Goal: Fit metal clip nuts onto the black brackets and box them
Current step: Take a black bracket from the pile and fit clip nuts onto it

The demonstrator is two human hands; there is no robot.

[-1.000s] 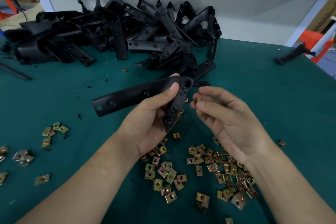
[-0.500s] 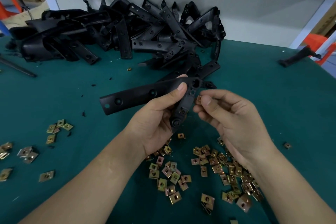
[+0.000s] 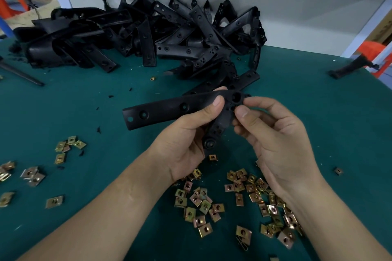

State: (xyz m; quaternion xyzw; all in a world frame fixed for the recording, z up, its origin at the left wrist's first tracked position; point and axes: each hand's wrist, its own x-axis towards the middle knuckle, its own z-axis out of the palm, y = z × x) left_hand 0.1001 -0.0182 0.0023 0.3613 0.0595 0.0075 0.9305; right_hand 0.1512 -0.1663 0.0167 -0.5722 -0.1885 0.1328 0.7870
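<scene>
closing on the bend of the bracket [image 3: 169,110], the right hand [image 3: 280,140] had drawn its thumb and forefinger together over that corner, just right of the frame's centre, with the fingers curled and pinching there. the clip nut that showed as a brass glint between those fingertips half a second earlier was out of sight, probably hidden under the thumb. i could not tell whether it had slid fully on. by my reading, this nut was being fitted or had only just seated, with nothing to confirm either.

the left hand [image 3: 186,144] gripped the bracket from below. its thumb lay on the long arm, which pointed toward the left of the frame, and the short leg hung down by the palm.

a second earlier the right fingertips had stood apart from the bracket, and by this moment they touched it. the left hand's hold looked unchanged. loose clip nuts [image 3: 199,199] lay scattered on the green mat [image 3: 318,112] in the lower frame, and the heap of brackets [image 3: 180,34] sat at upper centre. no box showed, so boxing seemed yet to come.
</scene>
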